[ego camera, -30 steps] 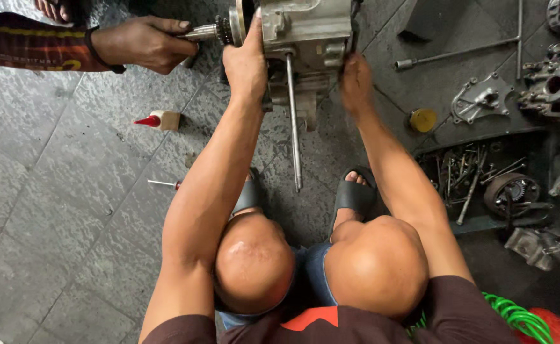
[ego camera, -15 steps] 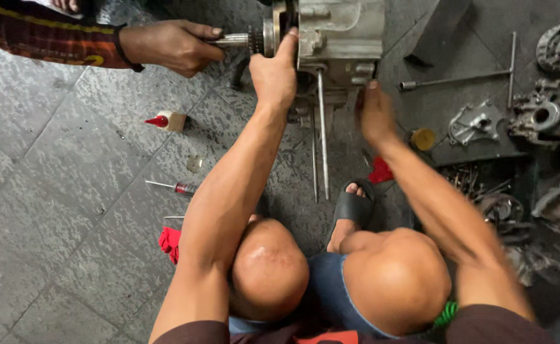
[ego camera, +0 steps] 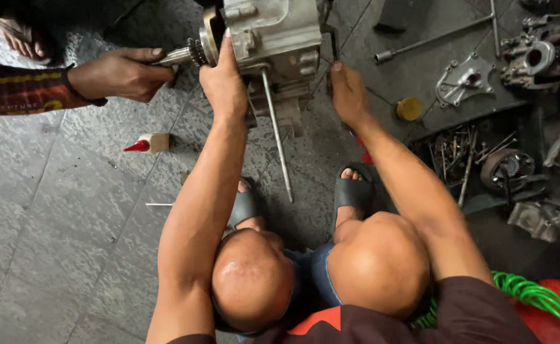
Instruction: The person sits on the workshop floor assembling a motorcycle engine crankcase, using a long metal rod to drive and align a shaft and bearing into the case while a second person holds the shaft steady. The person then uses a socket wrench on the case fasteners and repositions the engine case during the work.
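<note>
The grey metal engine case sits on the stone floor, at the top middle, just past the person's sandals. It looks partly taken apart, since loose parts lie about on the right. The left hand lies flat on its left side. The right hand grips its right edge. Another person's hand holds the shaft sticking out.

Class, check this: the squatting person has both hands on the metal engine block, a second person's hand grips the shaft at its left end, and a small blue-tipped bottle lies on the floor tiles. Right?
Not quite. In the head view the small bottle on the floor tiles has a red tip, not blue. The rest stands.
</note>
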